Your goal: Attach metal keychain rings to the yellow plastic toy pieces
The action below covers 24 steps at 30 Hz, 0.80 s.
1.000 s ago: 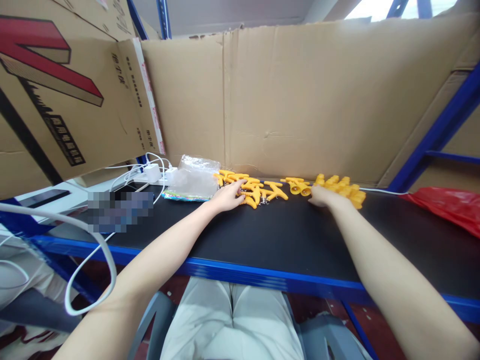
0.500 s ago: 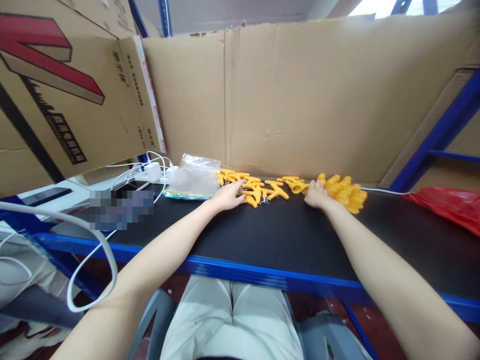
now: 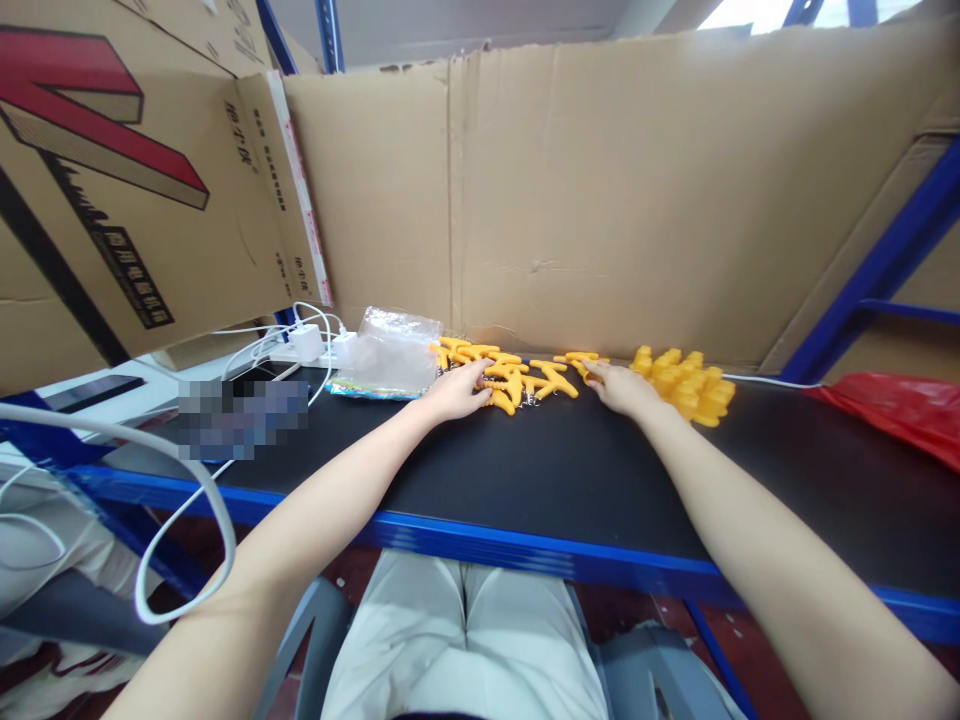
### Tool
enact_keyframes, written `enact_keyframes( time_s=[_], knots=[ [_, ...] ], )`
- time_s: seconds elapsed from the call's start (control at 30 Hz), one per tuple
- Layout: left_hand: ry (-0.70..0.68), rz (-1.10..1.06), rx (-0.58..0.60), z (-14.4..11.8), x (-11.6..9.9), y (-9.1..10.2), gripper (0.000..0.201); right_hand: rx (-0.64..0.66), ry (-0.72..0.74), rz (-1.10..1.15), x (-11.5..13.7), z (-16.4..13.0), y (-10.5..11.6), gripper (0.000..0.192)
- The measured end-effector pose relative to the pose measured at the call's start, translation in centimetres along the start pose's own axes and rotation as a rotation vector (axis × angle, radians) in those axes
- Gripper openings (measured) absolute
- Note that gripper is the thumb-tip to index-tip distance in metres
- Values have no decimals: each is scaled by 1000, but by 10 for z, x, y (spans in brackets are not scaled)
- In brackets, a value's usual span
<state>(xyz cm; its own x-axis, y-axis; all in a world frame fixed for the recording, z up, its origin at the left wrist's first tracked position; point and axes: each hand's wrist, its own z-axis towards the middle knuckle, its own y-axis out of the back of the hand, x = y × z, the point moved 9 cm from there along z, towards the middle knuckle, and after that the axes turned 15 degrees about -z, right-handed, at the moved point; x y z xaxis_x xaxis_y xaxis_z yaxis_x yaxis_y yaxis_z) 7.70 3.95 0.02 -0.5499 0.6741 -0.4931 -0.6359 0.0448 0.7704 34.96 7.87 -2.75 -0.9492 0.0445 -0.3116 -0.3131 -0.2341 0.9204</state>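
Observation:
My left hand (image 3: pixel 459 391) rests at the near left side of a loose pile of yellow plastic T-shaped pieces (image 3: pixel 512 385) with small metal bits among them. Its thumb and index finger are spread, touching the pile's edge. Over a few yellow pieces (image 3: pixel 579 360) further right lies my right hand (image 3: pixel 621 388), fingers stretched out and partly covering them. What lies under its fingertips is hidden. Just right of that hand, a dense cluster of yellow cup-like parts (image 3: pixel 686 385) sits on the black table top (image 3: pixel 525 465).
A clear plastic bag (image 3: pixel 397 352) lies left of the pile, beside white chargers (image 3: pixel 306 342) and cables. At the right is a red plastic bag (image 3: pixel 892 408). Cardboard (image 3: pixel 600 200) walls off the back, and a blue rail (image 3: pixel 517 548) runs along the front edge.
My right hand has shifted left, away from the clustered cup-like parts and onto the few yellow pieces, covering the flared ones seen before. My left hand stays in place.

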Motion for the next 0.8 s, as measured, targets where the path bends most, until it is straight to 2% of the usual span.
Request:
enact_keyframes(
  time_s=[0.53,0.8],
  knots=[
    [7,1,1,-1,-2,1,50,49,-117,-52,4,-8,12,48],
    [9,4,3,0,-2,1,52,-64,-77,-114,4,-1,0,50]
  ],
)
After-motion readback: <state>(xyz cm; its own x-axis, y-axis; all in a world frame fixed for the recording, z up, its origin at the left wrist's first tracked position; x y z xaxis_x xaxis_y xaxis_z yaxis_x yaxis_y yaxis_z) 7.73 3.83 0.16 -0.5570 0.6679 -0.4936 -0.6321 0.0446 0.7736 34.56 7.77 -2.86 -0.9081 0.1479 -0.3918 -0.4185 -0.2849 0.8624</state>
